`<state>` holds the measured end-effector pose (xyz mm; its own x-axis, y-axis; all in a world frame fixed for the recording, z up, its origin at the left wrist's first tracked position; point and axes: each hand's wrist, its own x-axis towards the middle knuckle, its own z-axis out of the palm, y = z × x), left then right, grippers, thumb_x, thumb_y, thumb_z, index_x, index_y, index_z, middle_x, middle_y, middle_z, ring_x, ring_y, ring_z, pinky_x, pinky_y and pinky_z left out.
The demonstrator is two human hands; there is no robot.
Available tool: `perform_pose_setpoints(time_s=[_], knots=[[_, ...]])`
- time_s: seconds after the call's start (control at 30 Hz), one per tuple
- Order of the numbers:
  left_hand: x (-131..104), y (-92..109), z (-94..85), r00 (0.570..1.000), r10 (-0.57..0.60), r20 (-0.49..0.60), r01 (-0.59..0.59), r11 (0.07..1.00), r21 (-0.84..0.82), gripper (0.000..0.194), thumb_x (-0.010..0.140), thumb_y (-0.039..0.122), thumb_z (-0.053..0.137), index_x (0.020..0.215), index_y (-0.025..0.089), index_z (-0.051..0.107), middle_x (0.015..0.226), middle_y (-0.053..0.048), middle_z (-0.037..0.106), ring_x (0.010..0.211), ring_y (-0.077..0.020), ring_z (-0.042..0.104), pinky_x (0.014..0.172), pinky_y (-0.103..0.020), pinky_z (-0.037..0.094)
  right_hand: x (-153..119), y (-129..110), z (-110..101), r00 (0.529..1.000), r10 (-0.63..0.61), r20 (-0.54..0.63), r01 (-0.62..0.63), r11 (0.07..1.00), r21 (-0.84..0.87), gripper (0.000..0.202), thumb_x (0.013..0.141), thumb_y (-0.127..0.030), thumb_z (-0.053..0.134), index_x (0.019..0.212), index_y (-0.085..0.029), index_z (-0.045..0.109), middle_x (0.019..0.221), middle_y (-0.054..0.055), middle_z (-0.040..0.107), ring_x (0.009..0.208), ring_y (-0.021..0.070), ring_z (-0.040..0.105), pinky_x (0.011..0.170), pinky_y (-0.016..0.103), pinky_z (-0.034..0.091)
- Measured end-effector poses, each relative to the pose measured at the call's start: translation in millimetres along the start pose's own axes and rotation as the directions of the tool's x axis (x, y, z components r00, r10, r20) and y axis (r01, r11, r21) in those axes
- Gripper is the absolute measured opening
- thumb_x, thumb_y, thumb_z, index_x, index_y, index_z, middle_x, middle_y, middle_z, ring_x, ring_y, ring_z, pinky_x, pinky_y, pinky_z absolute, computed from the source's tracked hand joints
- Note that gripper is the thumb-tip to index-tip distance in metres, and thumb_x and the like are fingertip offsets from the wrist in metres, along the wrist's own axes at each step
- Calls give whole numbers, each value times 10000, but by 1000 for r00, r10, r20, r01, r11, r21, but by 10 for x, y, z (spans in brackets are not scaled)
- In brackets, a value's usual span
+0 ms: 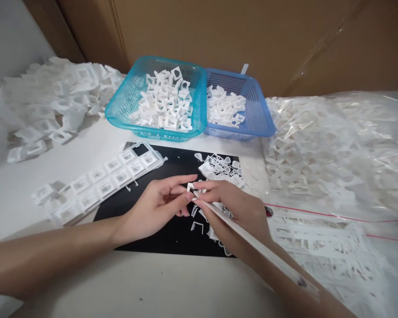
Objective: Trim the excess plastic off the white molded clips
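My left hand (pixel 152 207) is closed, with its thumb and fingertips pinching a small white plastic part (pixel 190 189) above the black mat (pixel 119 229). My right hand (pixel 235 207) meets it at the same part, its fingers curled. Between its thumb and fingers runs a long thin white strip (pixel 252 237), whose tip reaches the part and whose far end lies along my right forearm. The strip's exact kind is unclear. White plastic scraps (pixel 222 165) lie on the mat beyond and under my right hand.
A white tray of square parts (pixel 108 187) lies at left. Behind stand a teal basket (pixel 119 108) and a blue basket (pixel 263 117), both holding white parts. A heap of white parts (pixel 82 88) sits far left. Clear plastic bags (pixel 305 150) of parts cover the right; cardboard (pixel 235 39) rises behind.
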<state>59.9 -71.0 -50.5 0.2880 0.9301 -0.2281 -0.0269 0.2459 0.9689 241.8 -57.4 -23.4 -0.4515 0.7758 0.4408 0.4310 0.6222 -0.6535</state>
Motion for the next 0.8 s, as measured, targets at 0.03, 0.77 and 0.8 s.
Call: perform_pose_setpoints(time_s=[0.03,0.77,0.8], knots=[[-5,-7,-4,1000,4,3,-4,1000,3,437,902,315,588,1296,133,542,761,-17,704,589,-104,604,613,-225,541,-2,12,1,1000,-1,22,1,1000,-5,123,861,-116,591,824,-227,632,962,44,750,880,176,708,769,317,567],[-41,-44,-35,991,113,65,-121,984,133,355,977,266,440,1321,181,443,756,2,690,637,-111,630,650,-214,532,-136,58,44,986,145,83,-157,976,152,106,864,-138,600,871,-236,639,913,22,767,963,187,726,775,279,582],[-42,-44,-33,991,115,65,-124,982,144,354,978,269,439,1321,181,442,755,2,691,641,-113,633,649,-216,531,-145,64,56,989,130,68,-139,979,147,106,863,-134,603,875,-234,635,952,27,765,948,180,727,784,281,580]])
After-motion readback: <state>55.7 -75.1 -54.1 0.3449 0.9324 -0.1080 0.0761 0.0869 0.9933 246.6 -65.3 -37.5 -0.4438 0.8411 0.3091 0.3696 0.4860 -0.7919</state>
